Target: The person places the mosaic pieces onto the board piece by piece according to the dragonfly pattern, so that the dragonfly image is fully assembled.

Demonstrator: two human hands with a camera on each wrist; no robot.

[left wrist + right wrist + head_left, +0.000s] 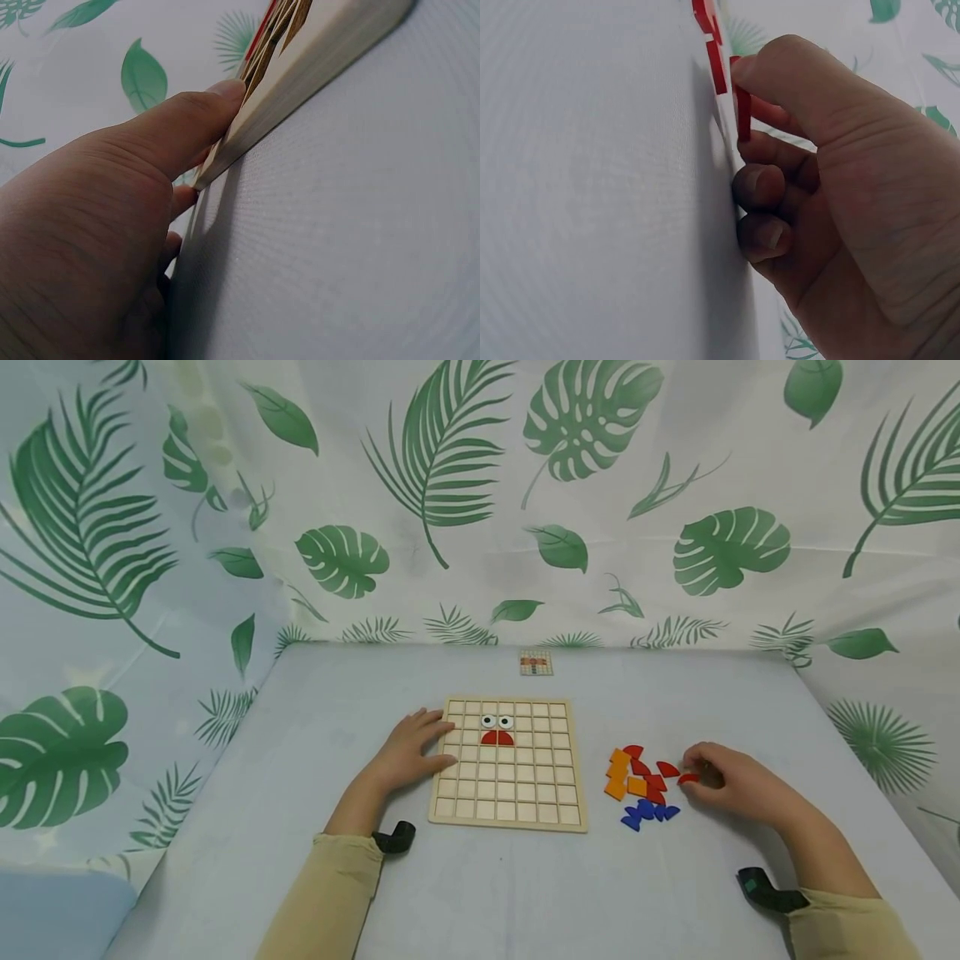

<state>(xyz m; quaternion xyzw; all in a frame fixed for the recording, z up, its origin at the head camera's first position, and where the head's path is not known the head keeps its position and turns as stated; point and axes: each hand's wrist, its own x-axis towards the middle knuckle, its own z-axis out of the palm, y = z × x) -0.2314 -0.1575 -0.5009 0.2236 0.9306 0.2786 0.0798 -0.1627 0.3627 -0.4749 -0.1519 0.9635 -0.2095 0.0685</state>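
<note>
Pinching a red piece beside the loose pile

Looks to be at the picking-out step, judging by the gridded board, filled with only two eye pieces and two red quarter-rounds. Next, probably calls for lifting the piece clear, carrying it left to the board and turning it to fit a square, perhaps after a check against the small patterned card beyond the far edge.

Grips the piece between nearly met thumb and fingertips of the right hand, just right of the other red pieces, near orange squares and blue pieces. Cannot tell its full shape. Touches the board's left rim with the left hand, thumb on top, fingers loosely extended, apparently steadying rather than clenching.
</note>
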